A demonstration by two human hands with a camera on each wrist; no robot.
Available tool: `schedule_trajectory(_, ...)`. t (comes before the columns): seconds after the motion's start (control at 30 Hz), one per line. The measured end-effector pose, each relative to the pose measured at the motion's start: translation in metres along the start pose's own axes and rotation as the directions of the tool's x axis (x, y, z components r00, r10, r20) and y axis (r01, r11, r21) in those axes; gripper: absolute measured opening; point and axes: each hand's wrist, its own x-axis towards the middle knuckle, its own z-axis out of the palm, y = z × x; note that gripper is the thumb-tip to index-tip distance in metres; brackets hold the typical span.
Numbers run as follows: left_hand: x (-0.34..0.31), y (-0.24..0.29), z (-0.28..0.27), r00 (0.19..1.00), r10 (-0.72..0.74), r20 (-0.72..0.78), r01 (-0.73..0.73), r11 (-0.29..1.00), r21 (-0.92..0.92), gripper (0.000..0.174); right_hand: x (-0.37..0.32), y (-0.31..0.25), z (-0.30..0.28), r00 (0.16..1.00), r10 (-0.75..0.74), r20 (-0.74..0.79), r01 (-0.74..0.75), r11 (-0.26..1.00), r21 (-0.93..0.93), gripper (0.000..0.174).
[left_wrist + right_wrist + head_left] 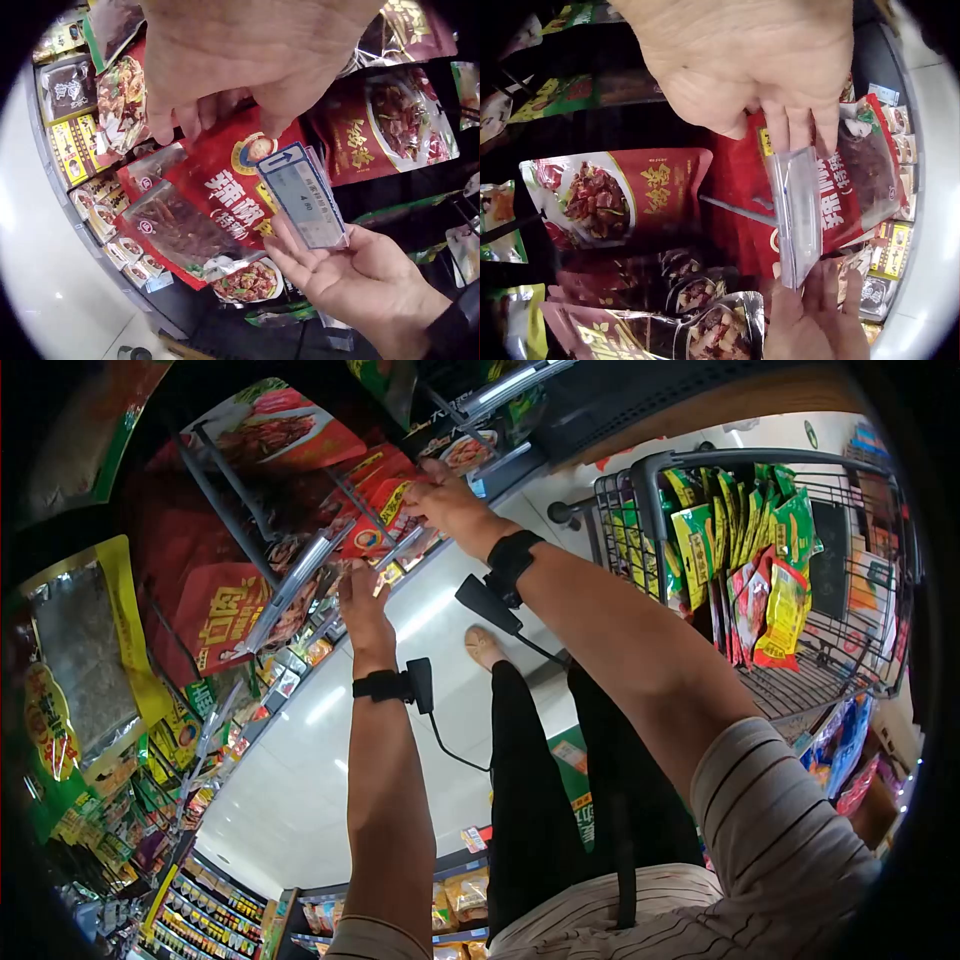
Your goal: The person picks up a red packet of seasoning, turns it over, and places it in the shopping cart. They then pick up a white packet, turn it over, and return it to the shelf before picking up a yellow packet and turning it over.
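Red snack packets (368, 538) with white lettering and a clear window hang in front of me on a shelf hook. At one side of the front packet, my left hand (366, 622) has its fingertips and thumb on the red edge. On the other side, my right hand (455, 510) holds the packet's edge with its fingers. A clear price tag holder (304, 199) at the hook's end stands between the hands, partly covering the packet. In the right wrist view, the metal hook rod (739, 210) runs back from the holder. Parts of both hands' fingers are hidden by the packet.
Brown-red pouches (619, 199) hang on a neighbouring hook. Further hook rods (225, 480) stick out beside the hands. A shopping cart (650, 490) holding several green, yellow and red packets stands at the right. Small boxes (71, 154) line the shelf's lower edge.
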Motion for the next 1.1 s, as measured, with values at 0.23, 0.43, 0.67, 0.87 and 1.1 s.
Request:
schedule_trajectory(0.23, 0.009, 0.007, 0.024, 0.971, -0.154, 0.185, 0.196, 0.951, -0.238, 0.062, 0.010, 0.012, -0.001, 0.969, -0.146, -0.198, 0.112, 0.979, -0.171, 0.061)
schedule_trajectory(0.43, 0.025, 0.009, 0.026, 0.876, -0.228, 0.426, 0.345, 0.912, -0.223, 0.069, -0.007, 0.004, -0.002, 0.978, -0.098, -0.186, 0.063, 0.981, -0.184, 0.074)
schedule_trajectory(0.67, 0.046, 0.003, 0.030, 0.844, -0.194, 0.501, 0.263, 0.962, -0.071, 0.100, 0.009, 0.008, -0.002, 0.996, -0.034, -0.082, 0.021, 0.988, -0.154, 0.062)
schedule_trajectory(0.87, 0.058, 0.006, 0.030, 0.862, -0.172, 0.477, 0.227, 0.972, -0.060, 0.103, 0.018, 0.007, 0.001, 0.993, -0.038, -0.109, 0.023, 0.990, -0.141, 0.056)
schedule_trajectory(1.1, 0.049, 0.002, 0.020, 0.829, -0.256, 0.497, 0.304, 0.952, -0.017, 0.092, -0.014, -0.013, 0.002, 0.993, -0.053, -0.108, 0.046, 0.997, -0.066, 0.051)
